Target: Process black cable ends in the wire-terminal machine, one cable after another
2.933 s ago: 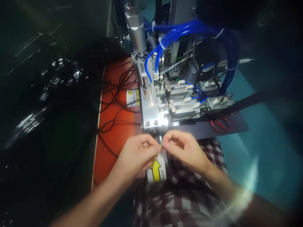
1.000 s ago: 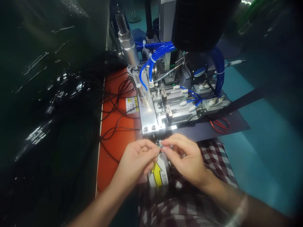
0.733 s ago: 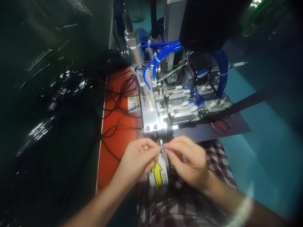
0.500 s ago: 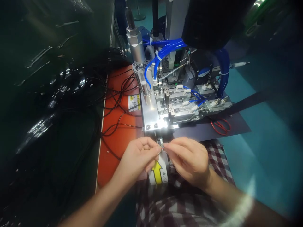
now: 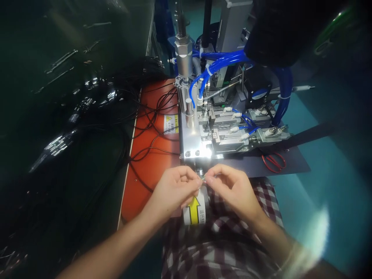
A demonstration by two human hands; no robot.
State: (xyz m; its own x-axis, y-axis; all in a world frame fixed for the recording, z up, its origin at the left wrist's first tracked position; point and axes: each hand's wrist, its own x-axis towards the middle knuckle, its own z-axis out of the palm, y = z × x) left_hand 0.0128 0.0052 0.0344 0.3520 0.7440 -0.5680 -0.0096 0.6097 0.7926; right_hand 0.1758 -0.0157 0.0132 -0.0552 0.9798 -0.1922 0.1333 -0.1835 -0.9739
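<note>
My left hand [image 5: 174, 190] is closed in a pinch, thumb against forefinger. A black cable [image 5: 141, 183] runs over the orange board and passes behind this hand. Fine wires [image 5: 204, 178], pale green and reddish, show between the fingertips of both hands. My right hand [image 5: 232, 188] pinches them from the other side, its tips almost touching the left ones. Just beyond the fingers is the lit front of a metal machine [image 5: 190, 141]. Beneath them sits a white part with a yellow arrow [image 5: 194, 211]. The exact hold on the wires is too small to make out.
Black cables lie over the orange board [image 5: 157, 166], with a dark heap of them at left. Blue air hoses [image 5: 223, 60] arch above the machine's cylinders. Red-handled scissors [image 5: 274, 162] rest on the dark plate at right. Checked cloth [image 5: 221, 248] covers my lap.
The view has shifted slightly, so the machine sits farther right. My right hand has turned, with its forefinger arched higher and thumb showing. Both hands stay pinched together at the wires.
</note>
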